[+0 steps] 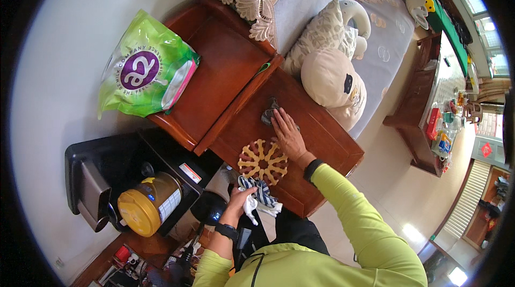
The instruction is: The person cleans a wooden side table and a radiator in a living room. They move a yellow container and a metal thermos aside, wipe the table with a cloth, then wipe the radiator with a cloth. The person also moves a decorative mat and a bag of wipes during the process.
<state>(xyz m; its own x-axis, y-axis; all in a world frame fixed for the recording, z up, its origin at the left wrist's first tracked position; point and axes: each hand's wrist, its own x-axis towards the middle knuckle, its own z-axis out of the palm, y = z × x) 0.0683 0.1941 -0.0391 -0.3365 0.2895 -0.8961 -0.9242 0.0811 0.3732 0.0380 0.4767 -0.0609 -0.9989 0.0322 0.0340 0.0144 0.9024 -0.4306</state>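
Observation:
My right hand (287,134) lies flat over a crumpled dark grey cloth (269,115), pressing it against a reddish-brown wooden panel (318,138). The cloth shows beyond my fingertips and at the hand's side. In my left hand (238,203), at the panel's near edge, is a bunched cloth with dark blue and white stripes (263,194) and a white part hanging down. Between the hands, a round wooden trivet (263,161) of light and dark pieces rests on the panel, close to the striped cloth.
A green milk powder bag (149,65) stands on the raised wooden section (217,49). Left of me, a yellow-lidded tub (147,204) sits on a black appliance or case (132,158). Cushions (332,73) lie on the bed (378,49) beyond the panel. A cluttered wooden table (428,98) stands right.

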